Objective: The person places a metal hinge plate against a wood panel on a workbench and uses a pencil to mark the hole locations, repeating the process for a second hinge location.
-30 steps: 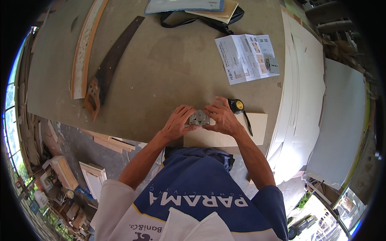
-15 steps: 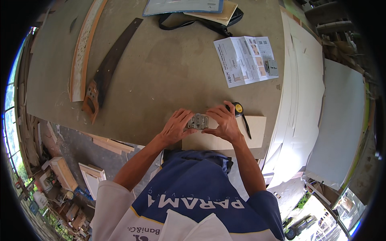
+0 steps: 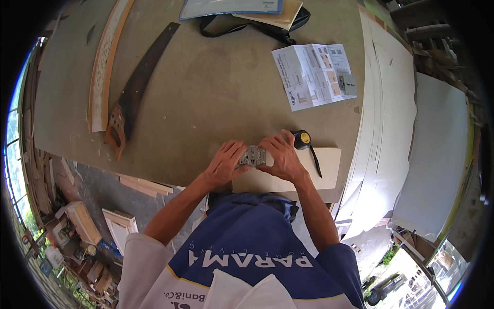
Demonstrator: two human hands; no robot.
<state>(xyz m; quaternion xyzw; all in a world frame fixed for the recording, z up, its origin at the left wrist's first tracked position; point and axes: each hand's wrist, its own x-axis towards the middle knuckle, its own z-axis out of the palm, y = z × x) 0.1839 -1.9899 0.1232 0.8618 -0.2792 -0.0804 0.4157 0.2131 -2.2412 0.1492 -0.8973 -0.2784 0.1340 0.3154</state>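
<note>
My left hand (image 3: 227, 161) and my right hand (image 3: 283, 160) grip a small grey metal fitting (image 3: 252, 156) from its two sides, fingers curled over the edges. The fitting has raised parts and holes on its upper face; its exact kind is unclear. Both hands are over a pale wooden board (image 3: 309, 175) near the table's front edge. Just beyond the fingers of my right hand sits a black and yellow tape measure (image 3: 303, 139), its black strap lying across the board.
A handsaw (image 3: 141, 77) and a long wooden strip (image 3: 105, 67) lie at the left of the table (image 3: 216, 92). Towards the right is a printed instruction sheet (image 3: 309, 77) with a metal plate (image 3: 348, 84) on it. A black bag (image 3: 275, 33) lies at the far side. White panels (image 3: 391, 103) stand right.
My right hand's fingers have shifted slightly to the left, away from the tape measure. The metal fitting is still held between both hands, tilted a little differently.
</note>
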